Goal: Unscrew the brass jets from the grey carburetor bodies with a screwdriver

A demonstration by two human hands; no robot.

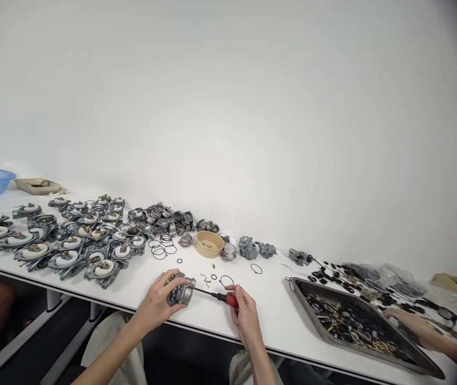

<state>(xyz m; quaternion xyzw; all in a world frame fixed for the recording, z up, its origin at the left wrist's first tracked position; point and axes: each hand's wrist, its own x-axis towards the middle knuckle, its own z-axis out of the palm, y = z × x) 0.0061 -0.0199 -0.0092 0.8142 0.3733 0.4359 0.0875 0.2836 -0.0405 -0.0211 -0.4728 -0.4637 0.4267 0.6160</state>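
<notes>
My left hand [159,299] grips a grey metal carburetor [181,292] at the front edge of the white table. In my right hand [245,315] is a screwdriver [230,299] with a red and black handle. Its thin shaft points left, and the tip meets the carburetor's right side; the exact contact point is too small to make out. Just behind lie several small brass pieces [206,280], a small black ring [213,277] and a larger thin rubber ring [226,280].
Rows of carburetor bodies with white floats [66,259] cover the left side. A round tan container [210,244] stands behind my hands, near heaped metal parts [164,216]. At right, a metal tray [320,331] holds mixed small parts, with another person's hand [407,321] beside it.
</notes>
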